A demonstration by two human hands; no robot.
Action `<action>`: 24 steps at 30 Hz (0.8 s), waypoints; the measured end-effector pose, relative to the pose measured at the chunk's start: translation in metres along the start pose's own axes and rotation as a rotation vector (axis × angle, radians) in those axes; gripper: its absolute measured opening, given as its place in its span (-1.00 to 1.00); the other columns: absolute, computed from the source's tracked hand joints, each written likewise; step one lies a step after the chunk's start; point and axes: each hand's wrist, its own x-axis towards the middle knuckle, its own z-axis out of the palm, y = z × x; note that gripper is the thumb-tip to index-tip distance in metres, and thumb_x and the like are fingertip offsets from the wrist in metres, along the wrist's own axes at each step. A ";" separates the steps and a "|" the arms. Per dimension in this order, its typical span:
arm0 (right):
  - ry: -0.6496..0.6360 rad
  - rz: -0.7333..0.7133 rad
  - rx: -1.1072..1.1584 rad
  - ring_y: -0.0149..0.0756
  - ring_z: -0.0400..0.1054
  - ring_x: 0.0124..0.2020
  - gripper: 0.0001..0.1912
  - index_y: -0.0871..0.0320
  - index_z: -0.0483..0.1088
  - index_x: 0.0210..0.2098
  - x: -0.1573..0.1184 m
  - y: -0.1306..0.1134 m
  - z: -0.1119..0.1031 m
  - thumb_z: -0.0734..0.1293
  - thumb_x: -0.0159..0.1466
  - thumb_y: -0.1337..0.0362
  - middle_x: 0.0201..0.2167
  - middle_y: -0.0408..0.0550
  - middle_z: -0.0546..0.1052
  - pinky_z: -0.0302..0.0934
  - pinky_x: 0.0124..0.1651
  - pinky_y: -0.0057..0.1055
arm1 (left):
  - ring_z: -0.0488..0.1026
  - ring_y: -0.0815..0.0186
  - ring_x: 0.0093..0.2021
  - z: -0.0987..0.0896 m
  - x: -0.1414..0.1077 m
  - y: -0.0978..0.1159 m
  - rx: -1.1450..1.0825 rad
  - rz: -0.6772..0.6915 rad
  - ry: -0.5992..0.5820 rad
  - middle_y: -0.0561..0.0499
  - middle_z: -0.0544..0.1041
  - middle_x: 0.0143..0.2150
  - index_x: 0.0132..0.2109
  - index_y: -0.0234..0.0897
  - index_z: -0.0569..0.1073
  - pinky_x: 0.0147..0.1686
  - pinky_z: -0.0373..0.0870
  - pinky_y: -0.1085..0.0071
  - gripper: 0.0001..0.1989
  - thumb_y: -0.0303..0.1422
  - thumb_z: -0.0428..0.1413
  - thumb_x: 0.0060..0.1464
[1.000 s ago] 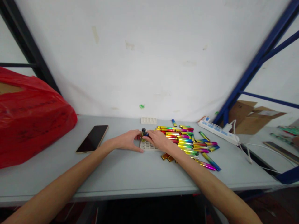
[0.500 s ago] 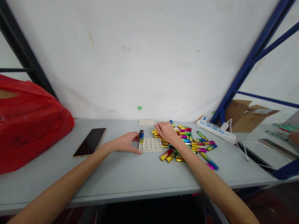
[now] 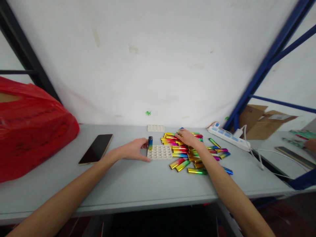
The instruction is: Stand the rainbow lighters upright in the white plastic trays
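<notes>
A blue and gold lighter (image 3: 150, 143) stands upright in the back left corner of a white tray (image 3: 160, 152) with rows of holes. My left hand (image 3: 134, 149) curves round the tray's left end, thumb at the front corner and bent fingers beside the lighter. Many shiny multicoloured lighters (image 3: 179, 149) lie in a loose pile right of the tray. Over the back of this pile rests my right hand (image 3: 188, 137), fingers stretched out and touching the lighters; whatever lies under the palm is hidden.
A second white tray (image 3: 156, 128) lies by the wall. At left are a phone (image 3: 96, 149) and a red plastic bag (image 3: 37, 131). A power strip (image 3: 229, 138) with white cables is at right, near a cardboard box (image 3: 264, 123) and blue rack posts (image 3: 261, 69).
My right hand has moved right across the pile, uncovering lighters by the tray. My left hand and the upright lighter keep their places; the view shifts slightly.
</notes>
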 end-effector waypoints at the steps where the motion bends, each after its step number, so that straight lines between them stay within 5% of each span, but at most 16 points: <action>1: 0.004 -0.029 0.017 -0.10 0.53 0.18 -0.62 0.21 0.65 -0.01 0.000 -0.001 0.000 0.25 0.63 0.13 0.04 0.21 0.69 0.27 0.27 -0.33 | 0.58 -0.01 -0.05 0.000 0.000 0.000 0.002 -0.005 0.000 -0.12 0.62 0.01 0.02 -0.22 0.54 -0.03 0.52 0.21 -0.25 0.20 0.44 -0.17; 9: 0.196 -0.050 0.236 -0.07 0.59 0.03 -0.86 0.17 0.63 -0.08 0.001 0.001 -0.003 0.51 0.39 0.28 -0.03 0.15 0.70 0.38 0.18 -0.20 | 0.58 -0.02 -0.03 0.000 0.000 0.001 -0.010 -0.003 -0.007 -0.13 0.62 0.04 0.04 -0.22 0.54 -0.01 0.51 0.21 -0.24 0.18 0.45 -0.16; 15: 0.402 0.059 1.050 -0.12 0.61 -0.10 -0.60 0.06 0.50 -0.21 0.003 -0.022 -0.004 0.57 0.24 -0.10 -0.23 -0.05 0.70 0.47 0.07 -0.15 | 0.58 -0.01 -0.04 0.001 0.001 0.000 0.008 -0.003 -0.013 -0.12 0.62 0.02 0.03 -0.23 0.54 -0.03 0.50 0.23 -0.25 0.19 0.44 -0.16; 19: 0.318 0.096 1.553 -0.24 0.56 -0.30 -0.38 -0.02 0.34 -0.13 -0.002 -0.054 -0.006 0.58 0.14 -0.29 -0.33 -0.20 0.63 0.49 -0.15 -0.26 | 0.58 -0.01 -0.04 0.001 0.001 -0.001 0.019 -0.004 -0.016 -0.12 0.62 0.02 0.04 -0.22 0.53 -0.04 0.50 0.23 -0.22 0.22 0.43 -0.16; 24: 0.123 0.066 1.611 -0.48 0.06 -0.64 -0.36 -0.07 0.23 -0.07 -0.008 -0.085 -0.009 0.52 0.18 -0.31 -0.51 -0.44 0.35 0.08 -0.56 -0.53 | 0.57 0.00 -0.05 0.001 0.000 0.000 0.000 -0.005 -0.013 -0.12 0.62 0.01 0.03 -0.21 0.53 -0.04 0.49 0.23 -0.23 0.22 0.43 -0.16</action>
